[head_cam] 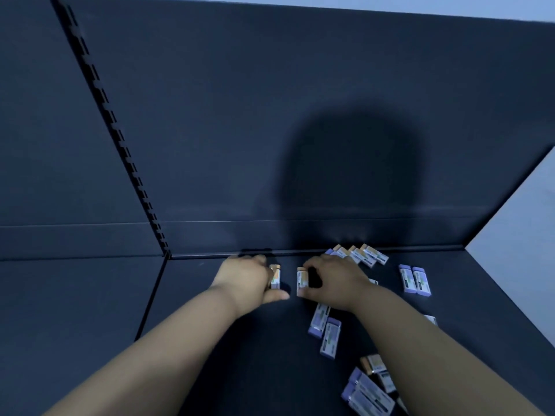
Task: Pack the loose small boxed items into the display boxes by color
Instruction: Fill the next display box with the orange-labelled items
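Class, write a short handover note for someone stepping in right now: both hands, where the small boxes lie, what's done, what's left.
Left grip pinches an orange-topped box; right grip pinches a second orange-topped box.
Loose on the dark shelf: orange cluster at the back wall, purple pair at right, two purple boxes by the right forearm, mixed heap nearest.
Done: nothing visibly packed; no display box in view.
Left: pack all boxes by color.
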A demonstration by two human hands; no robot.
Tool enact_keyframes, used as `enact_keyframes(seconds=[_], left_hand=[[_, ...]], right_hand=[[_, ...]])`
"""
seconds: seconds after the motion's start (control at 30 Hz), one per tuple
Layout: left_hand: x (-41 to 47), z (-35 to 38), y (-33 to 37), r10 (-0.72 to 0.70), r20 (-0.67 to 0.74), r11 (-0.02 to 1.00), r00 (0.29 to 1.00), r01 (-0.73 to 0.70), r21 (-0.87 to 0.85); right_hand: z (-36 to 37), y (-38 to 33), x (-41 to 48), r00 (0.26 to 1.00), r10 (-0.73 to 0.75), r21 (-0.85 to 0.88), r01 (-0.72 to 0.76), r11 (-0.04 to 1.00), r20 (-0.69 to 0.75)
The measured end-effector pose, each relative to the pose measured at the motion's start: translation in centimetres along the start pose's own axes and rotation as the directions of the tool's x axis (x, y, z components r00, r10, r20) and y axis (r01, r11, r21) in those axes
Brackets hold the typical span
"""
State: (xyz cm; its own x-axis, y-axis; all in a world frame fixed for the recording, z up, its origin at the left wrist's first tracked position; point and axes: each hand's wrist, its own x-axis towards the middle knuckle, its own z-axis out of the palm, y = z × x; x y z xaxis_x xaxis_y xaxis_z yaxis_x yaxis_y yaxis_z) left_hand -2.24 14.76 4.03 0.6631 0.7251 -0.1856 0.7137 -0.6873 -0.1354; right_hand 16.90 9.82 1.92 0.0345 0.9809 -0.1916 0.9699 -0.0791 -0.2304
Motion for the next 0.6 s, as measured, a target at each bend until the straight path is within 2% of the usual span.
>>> enact_keyframes(seconds=[0.13,0.37,0.6], left_hand=[[-0.2,-0.1,-1.0,-0.014,0.027,0.985,1.0,0.018,-0.171],[0.4,0.4,-0.6,-0.051,0.091,0.937,0.995,0.079,-0.341],[0.6,1.0,-0.4,-0.017,0.106,0.929,0.994,0.055,-0.365]], right_hand=[[0.0,-0.2,-0.1,1.0,-0.008,0.025,0.008,1.0,-0.002],[-0.7,-0.5,-0.5,1.0,-0.016,0.057,0.015,0.998,0.022],[-0.7,-0.9,-0.7,0.998,-0.006,0.072,0.002,0.997,0.066]])
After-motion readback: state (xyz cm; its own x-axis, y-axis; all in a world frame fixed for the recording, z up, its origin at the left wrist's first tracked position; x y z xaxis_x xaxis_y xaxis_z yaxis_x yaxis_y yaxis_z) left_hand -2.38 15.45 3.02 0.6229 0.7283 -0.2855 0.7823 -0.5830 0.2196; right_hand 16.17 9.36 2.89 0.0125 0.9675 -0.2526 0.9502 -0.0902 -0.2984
